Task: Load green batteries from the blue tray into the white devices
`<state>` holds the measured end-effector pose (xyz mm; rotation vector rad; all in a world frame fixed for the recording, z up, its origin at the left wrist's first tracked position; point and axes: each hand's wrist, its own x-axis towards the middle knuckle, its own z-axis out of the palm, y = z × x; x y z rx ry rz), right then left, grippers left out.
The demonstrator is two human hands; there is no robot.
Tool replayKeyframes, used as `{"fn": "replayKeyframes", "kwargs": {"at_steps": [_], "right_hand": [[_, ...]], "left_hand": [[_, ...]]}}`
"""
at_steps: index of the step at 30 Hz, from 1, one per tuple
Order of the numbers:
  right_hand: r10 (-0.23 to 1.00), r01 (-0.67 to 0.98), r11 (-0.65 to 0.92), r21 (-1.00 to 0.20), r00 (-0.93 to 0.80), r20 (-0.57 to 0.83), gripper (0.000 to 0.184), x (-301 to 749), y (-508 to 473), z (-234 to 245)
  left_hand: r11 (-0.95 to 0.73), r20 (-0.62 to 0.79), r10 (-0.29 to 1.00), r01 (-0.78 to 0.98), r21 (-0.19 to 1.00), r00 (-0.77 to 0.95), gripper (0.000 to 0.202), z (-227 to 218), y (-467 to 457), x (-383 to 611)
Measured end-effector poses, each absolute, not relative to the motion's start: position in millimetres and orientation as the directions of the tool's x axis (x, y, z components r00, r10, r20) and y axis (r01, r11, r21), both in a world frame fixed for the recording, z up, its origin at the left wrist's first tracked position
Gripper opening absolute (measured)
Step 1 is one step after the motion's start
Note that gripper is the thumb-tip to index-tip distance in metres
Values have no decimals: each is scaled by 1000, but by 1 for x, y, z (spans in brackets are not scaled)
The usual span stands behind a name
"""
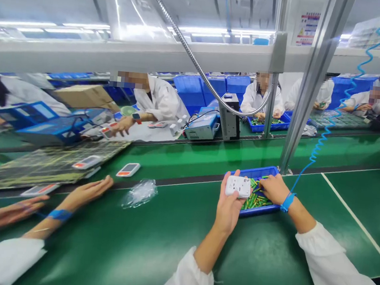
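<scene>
My left hand (228,211) is closed around a small white plastic device housing (238,186), its face with small openings turned up. It is held just at the left side of a blue tray (259,212). Many green and yellow cylinders that look like small batteries (254,200) lie loose in the tray. Over the tray's right side, my right hand (275,188) reaches in with curled fingers, the fingertips among the batteries. Whatever they pinch is hidden. A blue wrist strap (287,202) with a coiled cord is on my right wrist.
At the left, a co-worker's hands (87,192) are over the green bench (154,250). A clear plastic bag (140,193) and a white-and-orange device (128,169) lie nearby. A metal post (309,91) rises behind the tray. Several people sit across the green conveyor (188,162).
</scene>
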<state>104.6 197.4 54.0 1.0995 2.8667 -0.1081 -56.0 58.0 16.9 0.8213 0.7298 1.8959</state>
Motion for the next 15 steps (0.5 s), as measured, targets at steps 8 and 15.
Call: {"fn": "replayKeyframes", "kwargs": {"at_steps": [8, 15], "right_hand": [[655, 482, 663, -573, -744, 131, 32, 113, 205, 47], [730, -147, 200, -969, -637, 247, 31, 93, 176, 56]], "left_hand": [[-415, 280, 900, -464, 782, -334, 77, 15, 55, -56], [-424, 303, 888, -363, 830, -346, 81, 14, 54, -57]]}}
